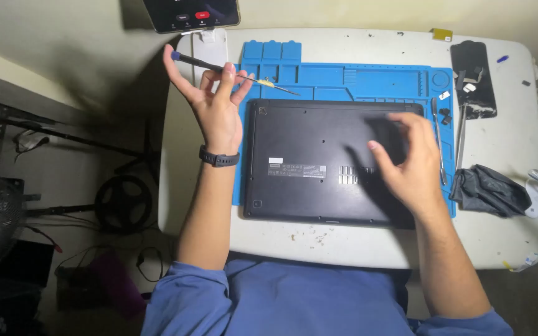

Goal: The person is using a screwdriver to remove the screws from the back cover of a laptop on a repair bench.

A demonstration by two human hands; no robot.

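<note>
A black laptop (319, 155) lies upside down on a blue work mat (356, 78) on a white table (356, 246). My left hand (216, 102) is raised above the mat's left edge, fingers closed on a thin screwdriver (219, 66) with a dark handle, its tip pointing right over the mat. My right hand (413, 162) hovers over the laptop's right side, fingers curled and slightly blurred; I cannot tell whether it holds anything. A black band is on my left wrist.
A phone on a white stand (192, 14) is at the table's far left corner. A black device (473, 78), metal tools (438, 140) and a crumpled black cloth (490, 190) lie on the right. A fan and cables sit on the floor at left.
</note>
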